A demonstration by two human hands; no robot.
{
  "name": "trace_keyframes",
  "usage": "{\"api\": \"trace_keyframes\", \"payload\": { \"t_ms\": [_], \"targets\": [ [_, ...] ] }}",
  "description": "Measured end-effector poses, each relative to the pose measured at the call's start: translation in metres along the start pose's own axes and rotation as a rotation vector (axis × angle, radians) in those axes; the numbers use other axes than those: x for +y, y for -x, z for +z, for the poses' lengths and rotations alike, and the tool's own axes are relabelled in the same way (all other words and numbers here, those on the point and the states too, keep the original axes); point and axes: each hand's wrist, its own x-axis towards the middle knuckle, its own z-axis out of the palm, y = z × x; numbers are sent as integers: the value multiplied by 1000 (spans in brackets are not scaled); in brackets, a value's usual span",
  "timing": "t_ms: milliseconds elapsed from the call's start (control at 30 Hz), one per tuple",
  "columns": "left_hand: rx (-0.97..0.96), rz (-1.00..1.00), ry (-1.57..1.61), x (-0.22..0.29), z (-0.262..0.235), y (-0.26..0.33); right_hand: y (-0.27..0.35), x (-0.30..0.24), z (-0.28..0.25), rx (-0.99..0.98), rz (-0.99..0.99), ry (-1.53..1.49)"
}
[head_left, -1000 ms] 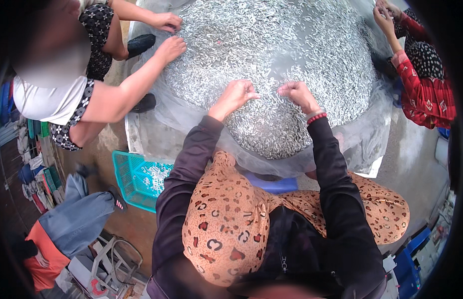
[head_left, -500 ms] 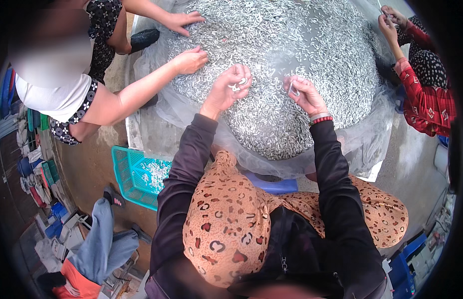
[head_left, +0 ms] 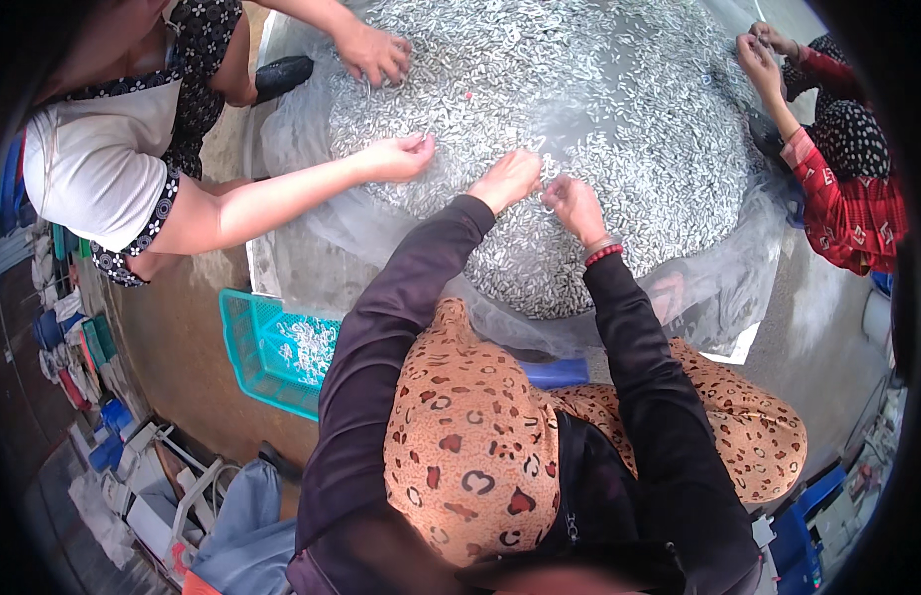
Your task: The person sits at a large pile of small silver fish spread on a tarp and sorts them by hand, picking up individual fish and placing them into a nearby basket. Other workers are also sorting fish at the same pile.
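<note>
— Countless small silvery fish [head_left: 579, 109] lie heaped on clear sheeting under both hands — left hand [head_left: 507, 178] and right hand [head_left: 574, 205] each pinch some.

— Containers?

— Teal basket [head_left: 272, 352], down-left of the left hand, holding fish.

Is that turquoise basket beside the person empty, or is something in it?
Not empty. The turquoise basket on the floor holds a small heap of silvery pieces like those on the table; most of its bottom is bare.

fish pile [head_left: 540, 119]: top cut off | fingers [head_left: 552, 190]: grip too small to tell
</note>
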Motion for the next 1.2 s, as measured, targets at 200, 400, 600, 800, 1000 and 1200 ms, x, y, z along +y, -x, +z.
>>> {"api": "trace_keyframes", "payload": {
  "t_ms": [200,400,600,800,1000,1200],
  "targets": [
    [-66,-294,748,-8,-81,21,-13,11,-27,-170,125,-465],
    [-42,-216,1874,8,-126,85,-30,8,-21,-161,149,-493],
    [-33,-154,1781,13,-122,108,-36,1,-13,-33,-54,335],
    [-233,-479,939,-12,-101,114,-29,-22,-40,-240,-68,-162],
    [-55,-110,-8,-14,-57,115,-15,-28,-72,-495,183,-916],
    [125,-138,165,-15,-66,116,-12,-27,-77,-542,101,-1010]
  ]
}}
